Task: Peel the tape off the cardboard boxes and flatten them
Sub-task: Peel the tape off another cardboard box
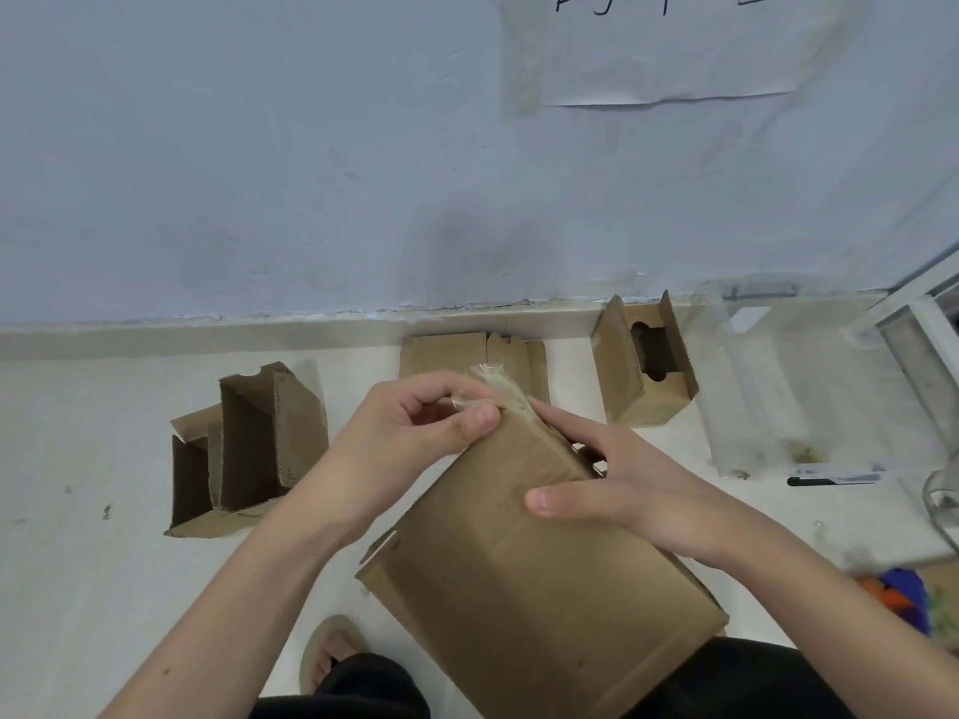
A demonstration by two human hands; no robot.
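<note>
On the pale floor (pixel 104 589), over toward the left, there's a pair of opened cardboard boxes (pixel 244 448) sitting one against the other, tops open and dark inside. A sandalled foot (pixel 332 651) pokes in near the bottom edge of the view, just left of the person's dark trousers.

Moving to the middle: the left hand (pixel 415 433) has its thumb and curled fingers pinching a crumpled wad of clear tape (pixel 493 389) right at the top end of the box being worked on. That cardboard box (pixel 529 573) is tilted, its lower end down on the person's lap and its top end up between both hands. Behind it, against the foot of the wall, a flattened piece of cardboard (pixel 446 352) lies on the floor.

The right hand (pixel 622 490) holds the box from its right side, thumb laid flat across the front face and the index finger stretched up along the top edge to the tape; the other fingers go behind the box, so I can't say how they sit.

Further right, another small box (pixel 643 365) stands by the wall with a cut-out hole in its face. Beside that there's a sheet of clear plastic (pixel 747 386) on the floor, then a black pen-like thing (pixel 830 480) I can't make out properly.
</note>
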